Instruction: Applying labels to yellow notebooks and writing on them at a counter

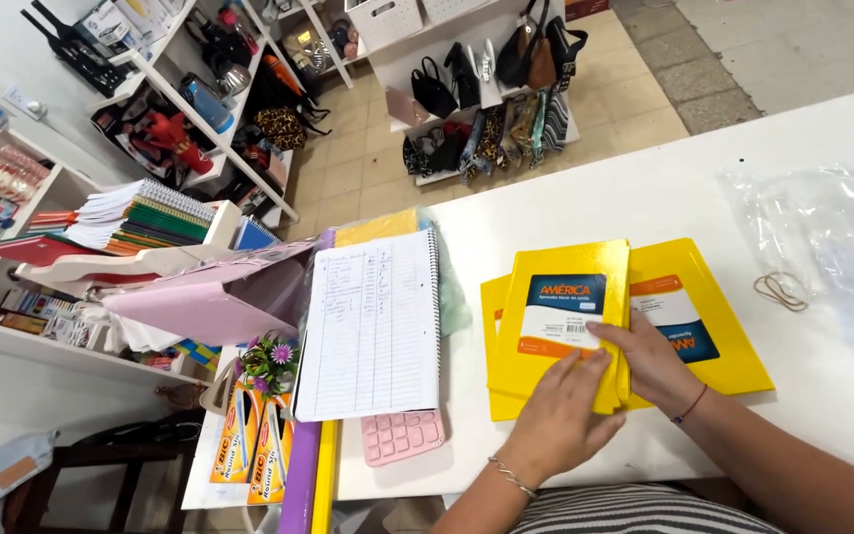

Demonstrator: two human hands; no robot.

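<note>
Yellow notebooks (557,326) with labelled covers lie stacked askew, flat on the white table (644,198)
</note>
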